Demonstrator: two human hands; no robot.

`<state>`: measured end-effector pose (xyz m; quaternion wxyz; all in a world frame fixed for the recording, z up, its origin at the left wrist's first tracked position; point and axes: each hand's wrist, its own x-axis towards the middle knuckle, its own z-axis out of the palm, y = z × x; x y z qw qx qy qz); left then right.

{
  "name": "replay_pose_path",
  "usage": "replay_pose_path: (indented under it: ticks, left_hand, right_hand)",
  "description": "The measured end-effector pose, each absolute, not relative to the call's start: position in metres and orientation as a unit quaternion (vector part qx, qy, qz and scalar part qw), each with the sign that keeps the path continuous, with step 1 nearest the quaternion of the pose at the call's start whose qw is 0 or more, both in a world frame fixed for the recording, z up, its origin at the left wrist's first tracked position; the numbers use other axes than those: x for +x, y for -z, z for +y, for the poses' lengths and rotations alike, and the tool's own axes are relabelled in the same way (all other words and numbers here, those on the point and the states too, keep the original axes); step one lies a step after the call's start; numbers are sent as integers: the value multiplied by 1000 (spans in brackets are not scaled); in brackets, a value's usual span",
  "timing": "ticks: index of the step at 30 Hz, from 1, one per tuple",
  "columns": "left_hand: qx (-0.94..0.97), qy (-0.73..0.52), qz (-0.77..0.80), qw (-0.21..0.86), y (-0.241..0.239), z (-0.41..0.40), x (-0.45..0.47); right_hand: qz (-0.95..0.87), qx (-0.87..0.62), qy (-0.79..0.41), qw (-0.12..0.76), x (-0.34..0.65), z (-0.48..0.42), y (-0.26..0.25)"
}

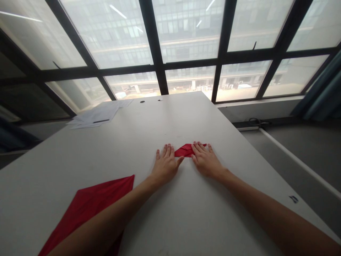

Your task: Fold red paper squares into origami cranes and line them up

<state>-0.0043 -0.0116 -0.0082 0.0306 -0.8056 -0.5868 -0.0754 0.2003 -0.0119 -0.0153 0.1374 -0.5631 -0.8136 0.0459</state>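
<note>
A small folded red cloth [184,151] lies flat on the white table, with crease lines across its top. My right hand [205,159] rests palm down over its right part, fingers stretched out, and hides much of that side. At the left tip of the cloth lies my left hand [165,163], fingers extended and thumb touching the lower edge. A larger red cloth [90,201] is spread at the lower left, partly covered by my left forearm.
The white table [160,121] reaches toward large dark-framed windows [186,28]. Loose papers [97,113] with a dark pen [101,121] lie at the far left. A small dark object [293,199] sits near the right edge. Beyond it runs a white rail [298,160].
</note>
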Motion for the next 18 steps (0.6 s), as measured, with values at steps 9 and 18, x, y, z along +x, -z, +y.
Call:
replay_pose_path:
  ticks: [9, 18]
  left_hand:
    - [-909, 151, -388, 31, -7, -22, 7]
    - [-882, 171, -439, 13, -3, -12, 3]
  right_hand:
    - [-795, -584, 47, 155, 194, -25, 1]
    - [-762, -602, -12, 237, 192, -27, -11]
